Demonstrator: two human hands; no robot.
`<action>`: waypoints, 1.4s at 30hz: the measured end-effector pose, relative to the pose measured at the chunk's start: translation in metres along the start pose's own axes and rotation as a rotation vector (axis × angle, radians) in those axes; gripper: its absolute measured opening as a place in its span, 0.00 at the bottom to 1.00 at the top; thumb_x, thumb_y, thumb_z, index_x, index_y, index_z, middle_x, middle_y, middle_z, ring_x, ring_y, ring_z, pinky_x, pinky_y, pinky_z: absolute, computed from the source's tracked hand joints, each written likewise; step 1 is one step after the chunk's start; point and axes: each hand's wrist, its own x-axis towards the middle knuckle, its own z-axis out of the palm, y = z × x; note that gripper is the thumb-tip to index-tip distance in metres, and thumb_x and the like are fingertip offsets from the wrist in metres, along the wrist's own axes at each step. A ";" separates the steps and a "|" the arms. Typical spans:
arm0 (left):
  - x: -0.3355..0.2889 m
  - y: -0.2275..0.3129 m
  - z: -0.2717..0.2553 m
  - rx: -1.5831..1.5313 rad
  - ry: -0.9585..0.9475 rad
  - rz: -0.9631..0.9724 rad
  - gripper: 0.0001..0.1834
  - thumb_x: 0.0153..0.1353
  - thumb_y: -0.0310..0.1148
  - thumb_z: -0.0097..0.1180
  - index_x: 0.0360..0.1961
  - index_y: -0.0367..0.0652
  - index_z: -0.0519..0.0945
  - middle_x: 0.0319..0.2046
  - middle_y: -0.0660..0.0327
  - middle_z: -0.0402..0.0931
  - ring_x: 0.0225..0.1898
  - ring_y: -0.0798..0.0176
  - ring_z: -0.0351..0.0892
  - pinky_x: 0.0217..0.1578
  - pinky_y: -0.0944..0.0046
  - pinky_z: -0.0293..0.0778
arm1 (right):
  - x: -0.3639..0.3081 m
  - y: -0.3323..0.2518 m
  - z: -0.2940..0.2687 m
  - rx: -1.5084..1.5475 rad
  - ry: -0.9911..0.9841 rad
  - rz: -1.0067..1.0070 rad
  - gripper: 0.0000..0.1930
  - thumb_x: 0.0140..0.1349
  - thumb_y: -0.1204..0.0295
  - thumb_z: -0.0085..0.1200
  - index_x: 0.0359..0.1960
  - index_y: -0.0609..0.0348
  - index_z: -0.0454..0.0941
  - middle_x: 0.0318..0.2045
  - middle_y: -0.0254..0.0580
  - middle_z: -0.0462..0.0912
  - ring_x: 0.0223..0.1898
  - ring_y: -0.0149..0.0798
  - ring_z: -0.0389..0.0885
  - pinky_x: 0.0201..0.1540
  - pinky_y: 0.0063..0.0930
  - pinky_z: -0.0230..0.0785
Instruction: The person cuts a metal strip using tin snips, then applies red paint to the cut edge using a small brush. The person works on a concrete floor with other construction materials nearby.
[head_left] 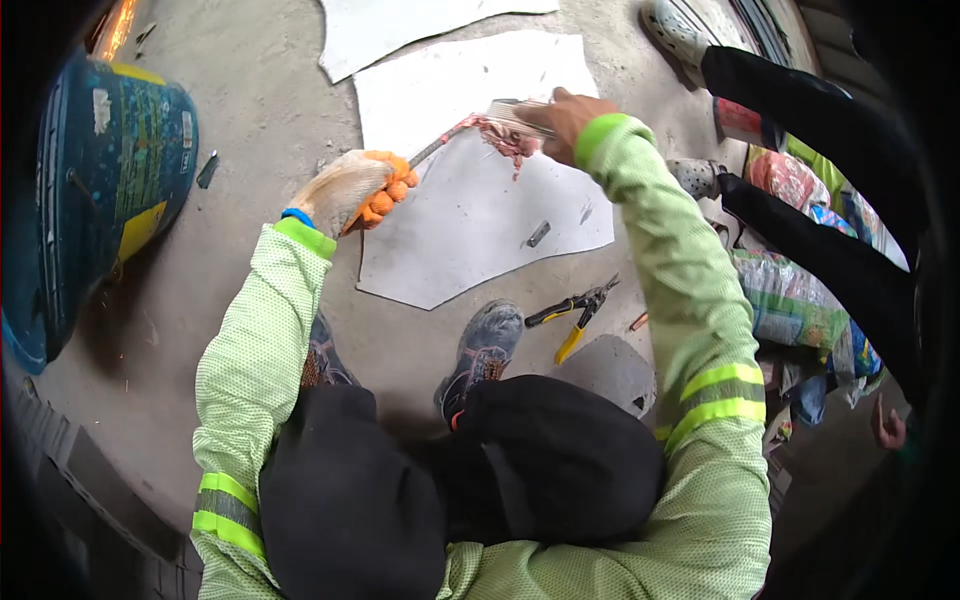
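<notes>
1. The left hand (360,192), in a white and orange glove, has its fingers curled closed around the near end of a thin strip (430,152).
2. The thin strip slants up and away to the right over the white sheet (480,225), its far part coated with reddish paste (512,142).
3. The right hand (580,118), bare, pinches a flat pale piece (518,116) between thumb and fingers, right at the paste; whether it presses on the sheet, one cannot tell.
4. The white sheet lies on the concrete floor (260,100), in front of the person's shoes; a small dark piece (538,234) rests on it.
5. Another white sheet (420,22) lies just beyond.
6. Snips (576,314) with black and yellow handles lie on the floor near the right shoe (484,345).
7. A blue bucket (120,160) is at the left; colourful bags (795,295) and another person's black-trousered legs (800,110) are at the right.
</notes>
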 end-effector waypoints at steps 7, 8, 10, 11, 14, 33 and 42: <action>0.000 -0.005 -0.003 -0.266 -0.118 -0.060 0.14 0.72 0.37 0.42 0.41 0.37 0.75 0.22 0.73 0.69 0.14 0.83 0.62 0.12 0.82 0.59 | 0.006 -0.024 0.023 -0.219 0.058 -0.045 0.32 0.63 0.68 0.49 0.70 0.27 0.61 0.59 0.50 0.70 0.58 0.47 0.77 0.56 0.41 0.77; 0.000 -0.004 0.001 -0.289 -0.113 -0.063 0.14 0.72 0.37 0.42 0.41 0.37 0.75 0.21 0.73 0.69 0.14 0.83 0.61 0.11 0.82 0.58 | 0.007 -0.020 0.026 -0.202 0.066 -0.034 0.32 0.63 0.68 0.50 0.70 0.28 0.61 0.59 0.50 0.70 0.58 0.47 0.77 0.56 0.41 0.77; -0.004 -0.009 0.003 -0.343 -0.114 -0.084 0.14 0.72 0.37 0.42 0.41 0.37 0.74 0.21 0.73 0.68 0.14 0.84 0.60 0.11 0.82 0.57 | 0.004 -0.014 0.037 -0.165 0.071 -0.025 0.32 0.63 0.67 0.51 0.70 0.28 0.61 0.59 0.50 0.70 0.58 0.48 0.77 0.56 0.42 0.77; -0.005 -0.015 -0.003 -0.369 -0.122 -0.095 0.13 0.71 0.36 0.42 0.41 0.37 0.74 0.21 0.73 0.67 0.14 0.84 0.59 0.11 0.82 0.57 | 0.000 -0.013 0.043 -0.130 0.028 -0.016 0.32 0.63 0.67 0.51 0.70 0.29 0.61 0.59 0.50 0.70 0.58 0.48 0.77 0.56 0.41 0.77; -0.014 -0.006 -0.010 -0.255 -0.055 0.012 0.11 0.69 0.32 0.42 0.41 0.36 0.74 0.20 0.73 0.66 0.14 0.83 0.57 0.11 0.81 0.56 | -0.006 -0.003 0.033 -0.106 -0.025 0.029 0.32 0.62 0.68 0.52 0.70 0.31 0.62 0.59 0.50 0.70 0.57 0.48 0.77 0.54 0.40 0.78; -0.032 -0.001 0.041 0.895 0.247 0.369 0.11 0.62 0.32 0.46 0.29 0.37 0.77 0.18 0.57 0.74 0.19 0.63 0.75 0.23 0.61 0.71 | -0.010 0.034 0.029 -0.289 -0.011 -0.087 0.31 0.60 0.61 0.61 0.66 0.26 0.68 0.57 0.41 0.72 0.55 0.44 0.78 0.55 0.38 0.77; -0.013 -0.017 0.005 1.051 0.540 0.451 0.10 0.66 0.34 0.49 0.38 0.39 0.79 0.21 0.54 0.78 0.23 0.56 0.81 0.27 0.57 0.74 | 0.014 -0.045 0.003 -0.198 -0.084 -0.086 0.26 0.66 0.66 0.51 0.67 0.40 0.66 0.54 0.53 0.76 0.47 0.48 0.84 0.46 0.38 0.82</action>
